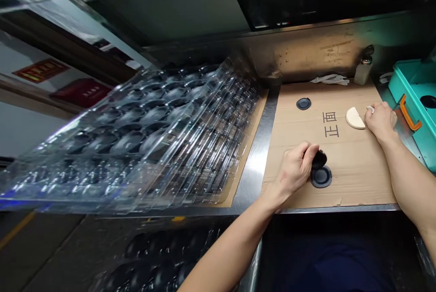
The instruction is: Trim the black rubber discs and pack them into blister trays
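My left hand point(297, 165) is closed on a small black round part point(319, 160), held tilted by its edge. Just below it, a dark round piece point(321, 177) lies on the cardboard sheet point(293, 133). Another dark round piece point(303, 103) rests farther back on the sheet. At the right edge of the cardboard, my right hand point(381, 119) is closed, with a bit of something white point(370, 109) showing at its fingers. Beside that hand lies a cream-coloured half-round pad point(354, 118).
Stacked clear plastic trays point(163, 133) fill the left of the metal bench point(252, 165). Along the back are a glass bottle point(364, 68) and a white crumpled glove or cloth point(330, 79). A teal bin point(413, 101) with an orange handle point(408, 112) stands right.
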